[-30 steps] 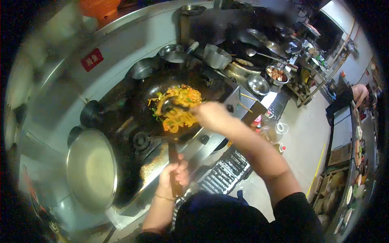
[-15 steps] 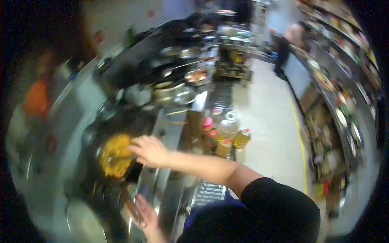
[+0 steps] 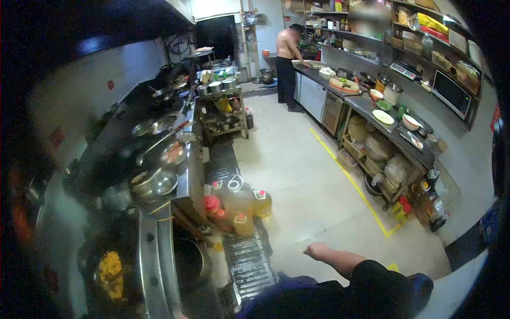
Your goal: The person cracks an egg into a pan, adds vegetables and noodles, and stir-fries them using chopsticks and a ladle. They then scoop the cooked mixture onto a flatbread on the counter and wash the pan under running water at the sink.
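My right hand [image 3: 317,250] is held out over the floor in front of me, to the right of the oil bottles. It is small and foreshortened, and its fingers cannot be made out. My left hand is out of view; only a sliver of skin shows at the bottom edge. At the lower left, yellow food [image 3: 110,274] lies in a dark wok on the stove. A steel rail [image 3: 151,260] runs along the stove's front. Beside it sits a dark round pot [image 3: 189,259].
Oil bottles [image 3: 236,199] stand on the floor by a drain grate [image 3: 245,266]. Pans and a ladle [image 3: 159,146] rest on the stove. To the right, a counter [image 3: 366,103] holds plates and bowls. A person [image 3: 288,64] stands at its far end.
My right hand has moved away from the wok, to the right over the floor. My left hand has dropped out of view. The camera has turned right and up.
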`<state>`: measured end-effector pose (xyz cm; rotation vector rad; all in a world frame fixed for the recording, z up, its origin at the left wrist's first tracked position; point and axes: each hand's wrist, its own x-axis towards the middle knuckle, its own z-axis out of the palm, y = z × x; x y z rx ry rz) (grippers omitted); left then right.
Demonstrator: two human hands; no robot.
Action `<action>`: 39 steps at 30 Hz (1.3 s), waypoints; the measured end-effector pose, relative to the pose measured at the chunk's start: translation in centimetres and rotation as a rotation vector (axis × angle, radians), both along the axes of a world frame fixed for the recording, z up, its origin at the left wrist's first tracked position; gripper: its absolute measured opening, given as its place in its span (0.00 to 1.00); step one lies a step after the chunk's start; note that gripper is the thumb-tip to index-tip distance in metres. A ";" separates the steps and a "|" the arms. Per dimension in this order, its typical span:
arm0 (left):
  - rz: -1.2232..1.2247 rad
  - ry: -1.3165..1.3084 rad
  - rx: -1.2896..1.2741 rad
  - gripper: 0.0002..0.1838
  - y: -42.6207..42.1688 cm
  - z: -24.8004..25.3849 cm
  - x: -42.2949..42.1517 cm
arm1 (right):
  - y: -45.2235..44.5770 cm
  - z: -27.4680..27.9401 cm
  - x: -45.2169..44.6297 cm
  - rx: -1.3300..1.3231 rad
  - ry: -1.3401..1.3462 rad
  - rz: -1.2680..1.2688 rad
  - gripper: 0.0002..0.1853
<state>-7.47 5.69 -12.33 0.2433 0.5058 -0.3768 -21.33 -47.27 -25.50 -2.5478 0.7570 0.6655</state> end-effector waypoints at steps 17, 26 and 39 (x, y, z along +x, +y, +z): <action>-0.333 -0.400 0.608 0.18 -14.1 4.7 -3.2 | -0.5 -7.8 -18.0 0.094 -0.021 -0.677 0.29; -0.587 -1.064 0.273 0.31 -15.9 11.0 0.6 | -0.5 -7.9 -18.1 0.127 0.208 -0.644 0.29; 0.405 -1.561 1.044 0.27 -11.0 30.4 6.0 | -5.8 -1.9 -17.8 -0.253 0.164 -0.707 0.29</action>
